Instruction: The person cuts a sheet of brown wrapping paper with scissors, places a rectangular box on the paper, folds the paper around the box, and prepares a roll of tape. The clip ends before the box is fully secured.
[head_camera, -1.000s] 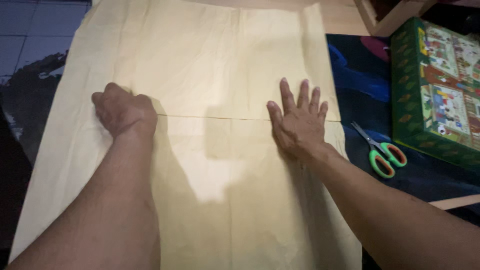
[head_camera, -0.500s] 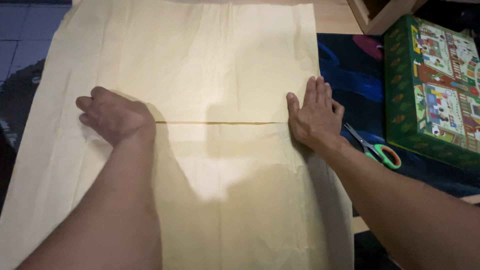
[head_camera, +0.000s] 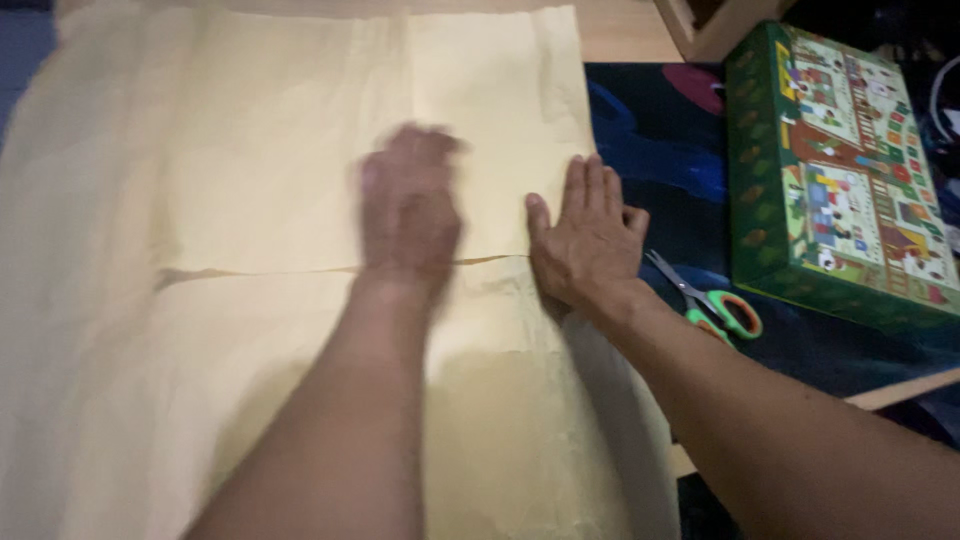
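Both hands, left (head_camera: 408, 205) seemingly flat, right (head_camera: 585, 240), press tan paper (head_camera: 250, 150) beside green box (head_camera: 835, 180).

The left hand (head_camera: 408, 210) is motion-blurred, hiding part of the paper's fold (head_camera: 260, 271).

A pair of scissors (head_camera: 712, 300) with green and orange handles lies on a dark blue patterned mat (head_camera: 660, 130), blades closed and pointing up-left. Just to the right of them, on the same mat, sits a green board-game box (head_camera: 835, 180) with a colourful illustrated lid. A wooden frame corner (head_camera: 705, 25) shows at the top edge.
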